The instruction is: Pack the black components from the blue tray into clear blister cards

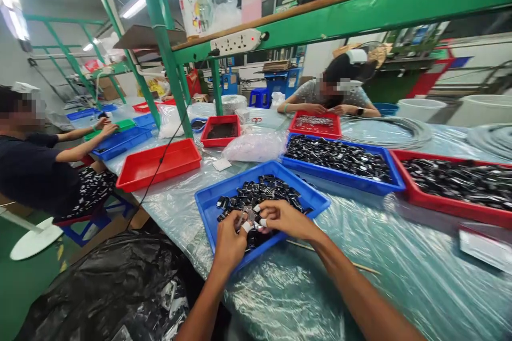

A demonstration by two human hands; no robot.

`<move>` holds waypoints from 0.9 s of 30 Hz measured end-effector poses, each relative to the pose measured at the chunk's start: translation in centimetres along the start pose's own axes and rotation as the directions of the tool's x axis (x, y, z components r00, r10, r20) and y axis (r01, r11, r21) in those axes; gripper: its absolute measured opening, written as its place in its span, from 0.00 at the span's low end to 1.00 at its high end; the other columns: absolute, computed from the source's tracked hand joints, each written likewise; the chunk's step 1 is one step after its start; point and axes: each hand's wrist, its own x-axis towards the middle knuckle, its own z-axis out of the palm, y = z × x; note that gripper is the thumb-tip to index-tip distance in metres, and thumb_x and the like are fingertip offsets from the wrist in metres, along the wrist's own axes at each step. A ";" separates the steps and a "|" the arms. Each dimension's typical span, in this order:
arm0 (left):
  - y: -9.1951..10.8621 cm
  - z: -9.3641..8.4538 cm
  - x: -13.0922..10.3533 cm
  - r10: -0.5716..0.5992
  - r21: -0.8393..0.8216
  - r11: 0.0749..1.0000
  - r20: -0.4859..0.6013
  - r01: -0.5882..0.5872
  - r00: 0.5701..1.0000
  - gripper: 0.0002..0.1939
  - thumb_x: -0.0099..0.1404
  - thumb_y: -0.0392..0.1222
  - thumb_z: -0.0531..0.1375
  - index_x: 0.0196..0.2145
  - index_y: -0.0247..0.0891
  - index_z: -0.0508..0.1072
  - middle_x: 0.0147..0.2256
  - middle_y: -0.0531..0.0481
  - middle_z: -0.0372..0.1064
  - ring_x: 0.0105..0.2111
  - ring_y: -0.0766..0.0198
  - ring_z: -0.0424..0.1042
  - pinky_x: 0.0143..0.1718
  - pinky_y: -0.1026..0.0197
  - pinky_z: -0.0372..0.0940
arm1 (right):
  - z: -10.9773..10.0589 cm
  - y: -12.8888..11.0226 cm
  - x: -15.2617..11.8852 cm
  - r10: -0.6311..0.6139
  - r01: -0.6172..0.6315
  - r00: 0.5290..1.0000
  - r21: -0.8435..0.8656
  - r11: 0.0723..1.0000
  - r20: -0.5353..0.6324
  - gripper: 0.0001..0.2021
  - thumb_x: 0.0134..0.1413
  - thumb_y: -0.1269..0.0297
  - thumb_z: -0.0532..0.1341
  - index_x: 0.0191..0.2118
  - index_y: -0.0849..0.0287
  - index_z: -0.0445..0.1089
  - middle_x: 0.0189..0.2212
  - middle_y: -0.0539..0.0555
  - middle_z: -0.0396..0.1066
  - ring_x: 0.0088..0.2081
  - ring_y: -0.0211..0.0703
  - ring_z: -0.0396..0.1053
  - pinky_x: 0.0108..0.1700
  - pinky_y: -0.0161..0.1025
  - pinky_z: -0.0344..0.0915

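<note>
A blue tray (208,218) holding a heap of small black parts (272,189) lies in front of me. Over its near side, my left hand (232,240) has thumb and fingers pinched on a small clear piece (251,214). My right hand (286,218) meets it from the right, its fingertips closed around something small at the same spot; what exactly it grips is too small to make out. White wraps cover some fingertips of both hands. The two hands are nearly touching, just above the black parts.
An unfilled red tray (160,165) sits to the left. Another blue tray (344,178) and a red tray (460,205), both full of black parts, stand to the right. Two people work across and at left. A black bag (116,287) lies below left; a green beam (360,5) crosses above.
</note>
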 end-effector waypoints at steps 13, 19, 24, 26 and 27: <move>-0.7 -0.6 0.5 -0.167 -0.271 0.952 -0.084 0.139 0.982 0.15 0.57 0.51 0.61 0.35 0.36 0.71 0.32 0.49 0.72 0.34 0.59 0.71 0.37 0.59 0.64 | -3.2 -1.8 -2.5 -0.270 -0.043 0.907 -0.709 0.704 -0.323 0.19 0.54 0.72 0.58 0.53 0.59 0.68 0.52 0.62 0.70 0.52 0.55 0.69 0.54 0.54 0.67; -0.3 -0.7 0.8 -0.232 -0.599 0.773 0.037 0.207 0.972 0.20 0.53 0.52 0.66 0.39 0.36 0.71 0.39 0.48 0.71 0.42 0.57 0.71 0.43 0.57 0.68 | 1.5 -1.5 -2.1 -0.442 0.226 0.894 -0.774 0.592 -0.077 0.21 0.57 0.69 0.60 0.57 0.55 0.64 0.58 0.58 0.61 0.57 0.49 0.64 0.57 0.49 0.65; -0.3 -0.7 0.9 -0.194 -0.560 0.809 0.031 0.177 0.981 0.24 0.48 0.45 0.70 0.41 0.36 0.69 0.39 0.48 0.74 0.39 0.61 0.73 0.45 0.60 0.65 | 2.7 -1.2 -1.8 -0.512 0.268 0.855 -0.773 0.575 -0.084 0.22 0.55 0.73 0.62 0.56 0.59 0.64 0.57 0.61 0.63 0.58 0.51 0.63 0.59 0.51 0.63; -0.4 -0.8 1.0 -0.190 -0.539 0.826 0.009 0.165 0.982 0.25 0.47 0.43 0.70 0.42 0.35 0.69 0.38 0.48 0.75 0.37 0.61 0.73 0.45 0.61 0.65 | 2.8 -1.0 -1.8 -0.515 0.266 0.853 -0.779 0.568 -0.084 0.24 0.55 0.72 0.62 0.57 0.60 0.63 0.58 0.62 0.62 0.59 0.53 0.61 0.61 0.52 0.62; -0.4 -0.8 1.0 -0.188 -0.535 0.830 0.001 0.159 0.982 0.25 0.46 0.42 0.70 0.41 0.35 0.69 0.37 0.48 0.75 0.37 0.61 0.73 0.44 0.61 0.65 | 2.9 -0.8 -1.8 -0.512 0.265 0.855 -0.776 0.572 -0.086 0.24 0.56 0.70 0.62 0.58 0.60 0.62 0.59 0.63 0.62 0.60 0.53 0.61 0.61 0.53 0.62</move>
